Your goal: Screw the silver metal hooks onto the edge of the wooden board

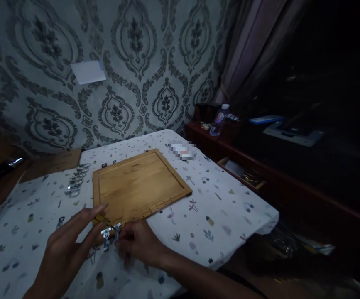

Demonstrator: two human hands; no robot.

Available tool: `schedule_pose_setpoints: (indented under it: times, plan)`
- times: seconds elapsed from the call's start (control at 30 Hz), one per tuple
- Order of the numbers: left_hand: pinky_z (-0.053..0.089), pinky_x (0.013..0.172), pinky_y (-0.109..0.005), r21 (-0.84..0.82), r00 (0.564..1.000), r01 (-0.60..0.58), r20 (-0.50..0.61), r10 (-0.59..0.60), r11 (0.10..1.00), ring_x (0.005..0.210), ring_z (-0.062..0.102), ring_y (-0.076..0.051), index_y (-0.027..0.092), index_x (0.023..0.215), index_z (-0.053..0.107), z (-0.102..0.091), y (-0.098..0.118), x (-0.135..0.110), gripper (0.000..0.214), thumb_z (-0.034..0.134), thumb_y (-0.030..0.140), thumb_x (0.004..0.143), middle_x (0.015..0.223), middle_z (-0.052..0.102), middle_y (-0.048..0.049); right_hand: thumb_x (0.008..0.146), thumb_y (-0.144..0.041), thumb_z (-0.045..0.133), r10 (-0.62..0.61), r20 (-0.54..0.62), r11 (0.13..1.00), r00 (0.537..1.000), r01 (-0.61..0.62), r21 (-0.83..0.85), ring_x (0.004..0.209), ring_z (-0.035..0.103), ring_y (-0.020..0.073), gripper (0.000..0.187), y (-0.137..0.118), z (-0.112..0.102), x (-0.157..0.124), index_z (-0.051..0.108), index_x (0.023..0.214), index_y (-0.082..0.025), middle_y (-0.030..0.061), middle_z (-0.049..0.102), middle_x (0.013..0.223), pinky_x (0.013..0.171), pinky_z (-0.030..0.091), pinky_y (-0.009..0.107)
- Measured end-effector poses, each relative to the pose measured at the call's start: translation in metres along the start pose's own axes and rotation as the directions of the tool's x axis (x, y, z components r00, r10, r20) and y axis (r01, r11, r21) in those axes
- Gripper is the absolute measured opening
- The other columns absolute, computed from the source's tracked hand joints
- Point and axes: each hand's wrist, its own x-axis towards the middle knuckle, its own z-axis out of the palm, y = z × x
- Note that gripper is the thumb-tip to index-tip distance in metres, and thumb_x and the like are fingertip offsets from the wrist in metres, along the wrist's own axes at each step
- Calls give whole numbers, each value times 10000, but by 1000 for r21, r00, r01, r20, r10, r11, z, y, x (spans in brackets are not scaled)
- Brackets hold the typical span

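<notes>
i log two metal fittings point(106, 240) at the near left corner of the wooden board point(139, 178), lower left of the frame, over the cloth-covered bench point(211, 216). their long axes run roughly toward the bottom edge. the right hand point(140, 243) is nearer, its bent fingers immediately right of them; hold there: cannot tell. the left hand point(67, 241) has thumb and forefinger nearly closed on a yellow-and-black piece point(100, 218).

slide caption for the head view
Left hand and right hand at silver metal fittings by a rectangular tan wooden board on printed white cloth.
</notes>
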Motion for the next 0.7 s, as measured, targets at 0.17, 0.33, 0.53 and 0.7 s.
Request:
schedule_pose_setpoints:
  times: [0.17,0.33,0.53,0.7]
  plan:
    - [667,627,-231,11,999,31,-17,-31,999,892,794,-213,256,1221,704,0,11,1,257,603,385,1024,1054,791,-63,778,-185,749,-17,-7,1000,1000,16,-23,573,651,145,195,2,0,0,628,625,-185,-29,640,594,574,487,234]
    - [668,667,-250,38,1000,18,-22,-18,999,866,789,-212,251,1234,704,1,10,-1,265,599,382,1030,1026,795,-60,776,-244,778,2,3,1000,1000,-2,-5,488,606,111,214,0,0,-1,625,639,-184,-51,611,565,522,467,209]
    - [658,713,-256,11,1000,10,-11,-10,1000,896,781,-200,248,1259,694,0,3,-1,258,609,327,1028,1077,802,-63,766,-164,738,-1,0,1000,1000,1,-3,472,603,113,176,-8,0,-2,620,637,-183,-52,614,558,506,479,212]
    - [645,810,-277,-29,998,37,49,-36,999,924,770,-184,247,1289,696,-3,0,4,297,648,221,998,1087,802,-59,780,-81,659,18,43,999,999,-20,33,450,578,97,168,-10,-1,-2,605,660,-185,-68,601,567,493,467,203]
